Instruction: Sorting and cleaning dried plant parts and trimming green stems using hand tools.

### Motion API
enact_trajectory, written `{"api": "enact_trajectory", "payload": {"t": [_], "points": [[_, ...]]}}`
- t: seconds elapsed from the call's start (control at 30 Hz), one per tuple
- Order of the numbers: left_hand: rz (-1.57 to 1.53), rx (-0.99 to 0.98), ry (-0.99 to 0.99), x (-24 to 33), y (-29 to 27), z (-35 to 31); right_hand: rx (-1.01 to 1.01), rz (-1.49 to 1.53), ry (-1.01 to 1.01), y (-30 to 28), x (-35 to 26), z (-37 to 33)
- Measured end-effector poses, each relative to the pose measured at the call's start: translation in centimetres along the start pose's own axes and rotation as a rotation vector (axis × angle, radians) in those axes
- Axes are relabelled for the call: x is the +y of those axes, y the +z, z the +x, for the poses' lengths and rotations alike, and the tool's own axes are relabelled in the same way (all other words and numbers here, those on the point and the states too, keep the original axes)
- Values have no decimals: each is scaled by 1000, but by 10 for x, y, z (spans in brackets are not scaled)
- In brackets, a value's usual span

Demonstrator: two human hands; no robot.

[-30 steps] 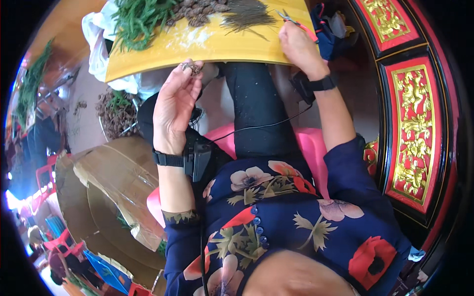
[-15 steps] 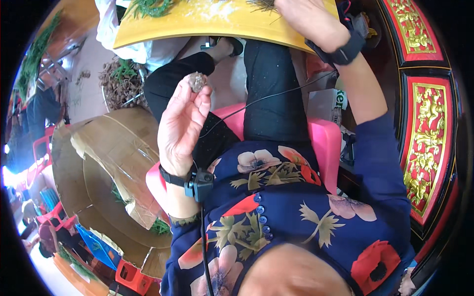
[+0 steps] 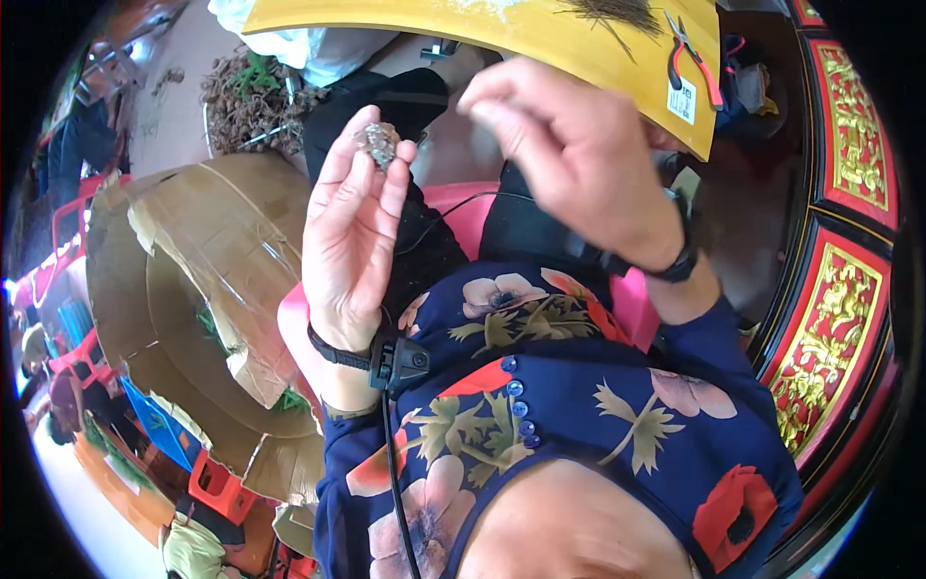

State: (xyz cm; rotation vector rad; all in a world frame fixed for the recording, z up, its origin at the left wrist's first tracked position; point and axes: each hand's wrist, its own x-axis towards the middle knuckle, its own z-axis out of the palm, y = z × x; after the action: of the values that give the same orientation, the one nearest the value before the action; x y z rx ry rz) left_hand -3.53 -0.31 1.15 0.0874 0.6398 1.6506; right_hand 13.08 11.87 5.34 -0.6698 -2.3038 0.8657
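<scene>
My left hand (image 3: 352,227) is raised palm up over my lap, its fingertips pinching a small lumpy brown-grey piece (image 3: 379,144). The piece has a rough, partly shiny surface; its exact kind does not show. To its right, my right hand (image 3: 584,159) hangs in the air with thumb and forefinger brought together. Motion blurs those fingertips, and whatever they may hold is too fine to make out. Beyond it on the yellow table (image 3: 405,21) lies a bundle of thin brown stems or wires (image 3: 617,12). Red-and-black pliers (image 3: 690,63) rest near the table's right end.
A basket of brown tangled pieces (image 3: 246,106) stands on the floor at the far left, beside a white plastic bag (image 3: 318,53). A large torn cardboard box (image 3: 145,251) sits left of my pink chair (image 3: 458,207). Carved red-and-gold panels (image 3: 839,299) line the right side.
My right hand has come back from the stem bundle on the table toward my left hand. The left hand still holds the lumpy piece, now turned slightly. The view has shifted, revealing the pliers.
</scene>
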Motion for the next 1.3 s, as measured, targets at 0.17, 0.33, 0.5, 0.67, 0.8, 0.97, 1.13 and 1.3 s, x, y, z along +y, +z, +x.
{"api": "enact_trajectory", "payload": {"t": [0.17, 0.33, 0.5, 0.67, 0.8, 0.97, 1.13, 1.3], "points": [[-47, -76, 32, -1, 2, 11, 80, 59, -39, 32, -4, -4], [1, -23, 31, 5, 10, 20, 141, 73, -4, 37, -5, 2], [27, -119, 28, 7, 8, 24, 163, 31, -13, 35, -2, 6], [0, -115, 8, 3, 12, 25, 178, 33, -25, 34, -5, 3], [-12, -153, 11, -1, 8, 24, 222, 10, -3, 37, -9, 0], [-39, -125, -11, -3, 13, 19, 277, -4, -9, 41, -9, -2], [6, -102, -14, -4, 18, 14, 297, -20, -6, 42, -12, -5], [105, -57, 49, -4, 22, 8, 336, -83, -68, 42, -15, -5]]}}
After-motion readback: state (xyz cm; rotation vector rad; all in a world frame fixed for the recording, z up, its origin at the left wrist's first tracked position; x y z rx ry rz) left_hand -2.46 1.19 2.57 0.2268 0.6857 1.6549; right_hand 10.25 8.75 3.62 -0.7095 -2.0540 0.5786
